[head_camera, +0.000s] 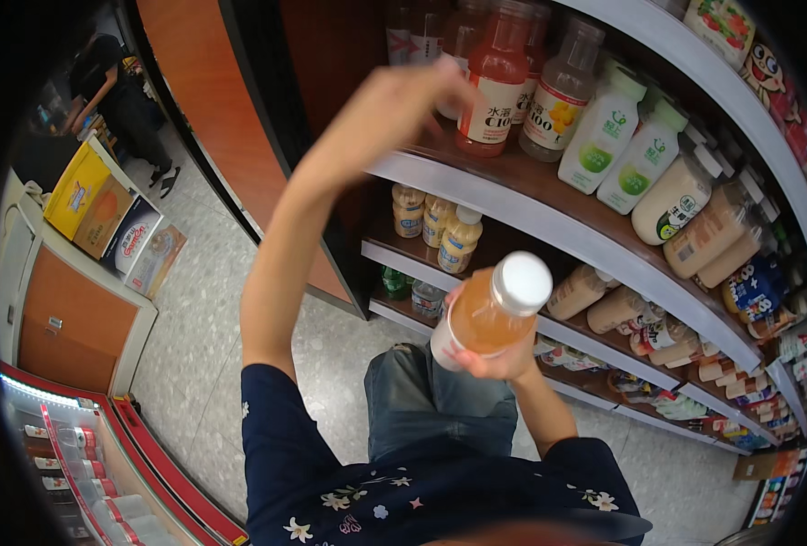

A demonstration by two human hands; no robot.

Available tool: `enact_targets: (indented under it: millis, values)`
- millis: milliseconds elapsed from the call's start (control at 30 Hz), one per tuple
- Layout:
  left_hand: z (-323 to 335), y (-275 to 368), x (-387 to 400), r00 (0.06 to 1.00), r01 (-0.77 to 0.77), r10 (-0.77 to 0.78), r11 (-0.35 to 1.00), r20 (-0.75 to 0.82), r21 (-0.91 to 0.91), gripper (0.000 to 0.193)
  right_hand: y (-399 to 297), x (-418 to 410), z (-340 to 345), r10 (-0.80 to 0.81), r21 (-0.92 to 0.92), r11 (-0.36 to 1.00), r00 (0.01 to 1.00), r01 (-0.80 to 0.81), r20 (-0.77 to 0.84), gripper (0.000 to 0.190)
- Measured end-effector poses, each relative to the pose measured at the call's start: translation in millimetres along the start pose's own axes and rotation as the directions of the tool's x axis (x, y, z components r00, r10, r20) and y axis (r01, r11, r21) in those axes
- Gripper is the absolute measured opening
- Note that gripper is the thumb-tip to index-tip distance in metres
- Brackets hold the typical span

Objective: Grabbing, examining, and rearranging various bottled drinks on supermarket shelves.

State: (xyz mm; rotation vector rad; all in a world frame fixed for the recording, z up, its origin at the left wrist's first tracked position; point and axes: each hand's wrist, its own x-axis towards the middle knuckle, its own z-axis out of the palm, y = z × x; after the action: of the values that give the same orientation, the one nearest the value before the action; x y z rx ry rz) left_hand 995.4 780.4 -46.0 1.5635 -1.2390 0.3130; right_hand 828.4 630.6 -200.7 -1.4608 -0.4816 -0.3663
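My right hand (495,365) is wrapped around a plastic bottle (489,307) of orange drink with a white cap and a pale label. It is held upright in front of my knees. My left hand (420,99), blurred, reaches to the left end of a drinks shelf (437,174). Its fingers are at a clear bottle (461,37), just left of a red drink bottle (492,89); whether they grip anything is unclear. To the right of the red bottle stands a clear bottle with a yellow fruit label (557,102), then white bottles with green caps (605,133).
Lower shelves hold small yellow drink bottles (459,239) and tan bottles (577,290). A wooden panel (219,89) closes the shelf's left side. Printed cartons (103,211) stand left, near a person (113,89). A lit red-trimmed display cooler (165,464) is at lower left.
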Motion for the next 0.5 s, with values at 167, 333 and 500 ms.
enact_targets:
  millis: [167,333,500]
  values:
    - [-56,-104,93,0.793,-0.008,0.495,0.591,-0.355,0.807,0.035,38,-51,9,0.166,-0.069,0.984,0.985,-0.162,0.055,0.067]
    - [-23,-60,142,0.946,0.262,-0.017,0.631,-0.324,0.730,0.055,96,-97,22,0.348,-0.130,0.930,0.938,-0.344,0.008,0.068]
    - [-4,-85,167,0.966,0.161,0.040,0.679,-0.255,0.717,0.055,123,-129,17,0.434,-0.173,0.881,0.898,-0.440,-0.076,0.070]
